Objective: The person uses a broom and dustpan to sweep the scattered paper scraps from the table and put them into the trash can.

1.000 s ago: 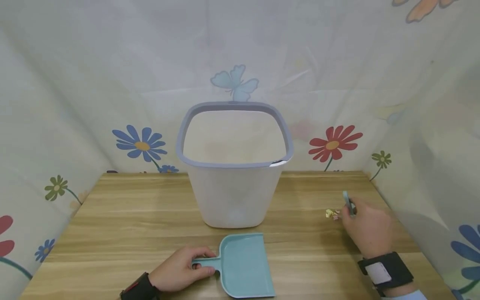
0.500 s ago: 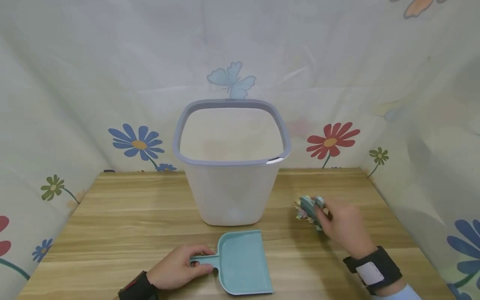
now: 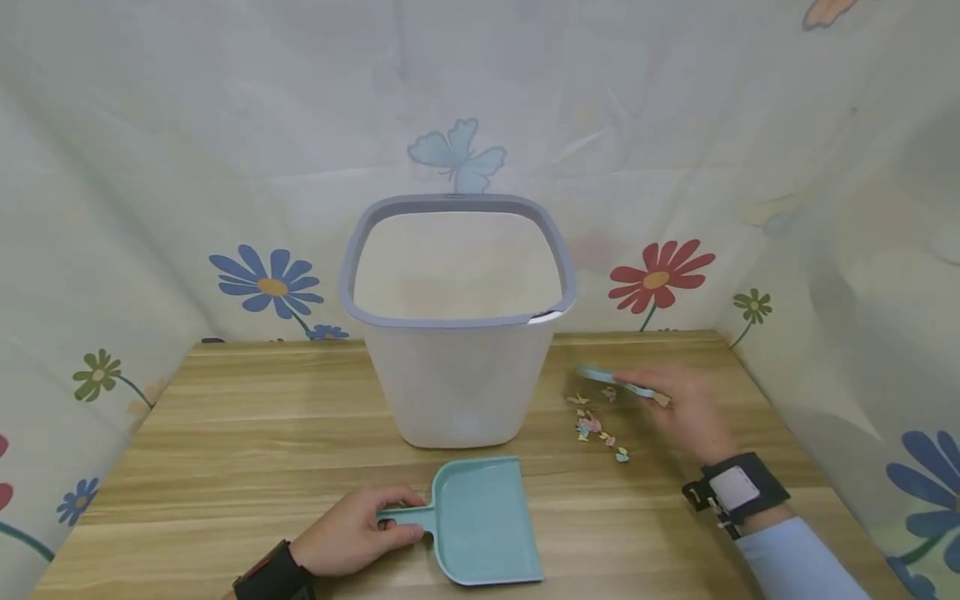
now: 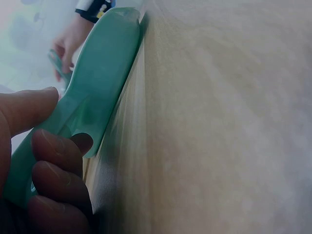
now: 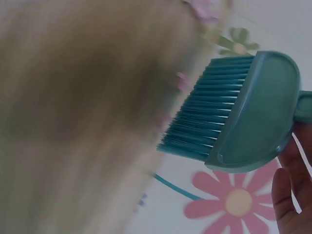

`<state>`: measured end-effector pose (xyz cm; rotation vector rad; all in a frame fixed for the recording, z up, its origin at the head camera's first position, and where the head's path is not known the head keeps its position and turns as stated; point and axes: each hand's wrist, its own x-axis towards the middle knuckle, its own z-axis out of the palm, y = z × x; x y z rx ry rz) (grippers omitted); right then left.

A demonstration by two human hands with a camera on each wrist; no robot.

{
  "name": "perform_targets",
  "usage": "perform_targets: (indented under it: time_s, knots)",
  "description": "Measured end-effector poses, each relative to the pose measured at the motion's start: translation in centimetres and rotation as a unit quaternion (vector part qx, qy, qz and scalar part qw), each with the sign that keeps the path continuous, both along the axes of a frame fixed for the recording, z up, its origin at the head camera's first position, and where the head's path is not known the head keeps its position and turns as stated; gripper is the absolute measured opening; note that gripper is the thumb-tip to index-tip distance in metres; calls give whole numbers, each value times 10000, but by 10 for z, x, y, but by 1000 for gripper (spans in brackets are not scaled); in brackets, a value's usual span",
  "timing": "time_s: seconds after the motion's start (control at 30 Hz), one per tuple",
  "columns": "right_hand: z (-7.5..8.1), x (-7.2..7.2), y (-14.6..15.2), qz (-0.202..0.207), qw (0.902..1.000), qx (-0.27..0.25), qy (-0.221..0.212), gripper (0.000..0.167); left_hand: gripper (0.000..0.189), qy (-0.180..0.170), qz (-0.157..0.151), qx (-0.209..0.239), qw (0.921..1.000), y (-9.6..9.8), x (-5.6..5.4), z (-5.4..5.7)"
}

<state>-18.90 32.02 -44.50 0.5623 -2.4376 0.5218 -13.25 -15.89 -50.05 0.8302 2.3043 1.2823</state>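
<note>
Fingers (image 4: pixel 57 178) of a person's left hand (image 3: pixel 352 537) curl under the handle of a teal dustpan (image 3: pixel 487 525), the thumb laid over the top, leaving only the handle's thickness between them. The pan lies at the lower centre of the frame, its wide lip facing right. At right, the right hand (image 3: pixel 688 412) grips the handle of a matching hand brush (image 5: pixel 258 112), thumb and fingers drawn in around it; the exact hold is partly hidden and softened by blur. The brush head points left, its bristles fanned, just beyond a scatter of small multicoloured scraps (image 3: pixel 590 424) in pink, yellow and blue, right of centre. Whether the bristles touch the wood cannot be told.

A black wristband (image 3: pixel 273 575) circles the left wrist; another dark band (image 3: pixel 750 492) with a pale patch wraps the right, above a light blue sleeve (image 3: pixel 798 558) at lower right. Upright at centre, just beyond the dustpan, stands a white bin (image 3: pixel 457 387) with a grey-blue rim, left of the scraps. All share a wood-grain tabletop (image 3: pixel 285 450). Behind hangs a pale curtain (image 3: pixel 300 100) printed with a blue flower (image 3: pixel 272 286), a red flower (image 3: pixel 656 279) and a butterfly (image 3: pixel 480 162).
</note>
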Motion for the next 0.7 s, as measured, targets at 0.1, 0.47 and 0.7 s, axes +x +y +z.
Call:
perform_targets:
  time_s: [0.1,0.47,0.7]
  knots:
    - [-9,0,-1,168,9988,49,-467,53,24,-4,19,-27,10000,-1,0,-1]
    - [4,52,-3,795,9880,457,-1245,73,26,101,98,-101,9999,-1,-1,-1]
    - [18,66,-6,1414,9839,263,-1062,66,27,50,102,-135,9998,-1,0,-2]
